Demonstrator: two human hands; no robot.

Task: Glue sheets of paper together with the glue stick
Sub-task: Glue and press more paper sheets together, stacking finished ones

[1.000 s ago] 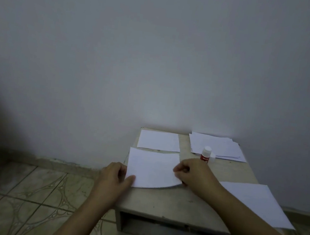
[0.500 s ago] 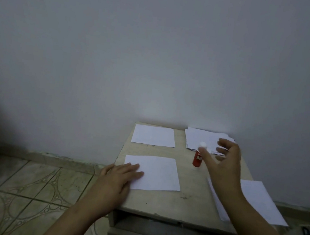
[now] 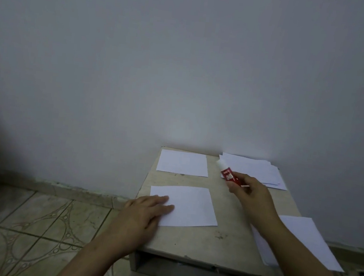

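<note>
A small white sheet of paper [image 3: 191, 204] lies flat on the near left part of the beige table [image 3: 228, 240]. My left hand [image 3: 145, 211] rests palm down on that sheet's left edge, fingers spread. My right hand [image 3: 252, 191] grips a red glue stick [image 3: 229, 175] with a white cap, lifted and tilted with the cap pointing up and left. Another small sheet [image 3: 182, 162] lies at the far left of the table. A stack of sheets [image 3: 256, 170] sits at the far right.
A larger white sheet [image 3: 305, 238] hangs over the table's right edge under my right forearm. The table stands against a plain wall [image 3: 184, 70]. Patterned floor tiles [image 3: 30, 229] lie to the left. An open shelf shows below the tabletop.
My right hand let go of the near sheet, reached to the standing glue stick and picked it up, tilting it. My left hand flattened the sheet and stays on it.
</note>
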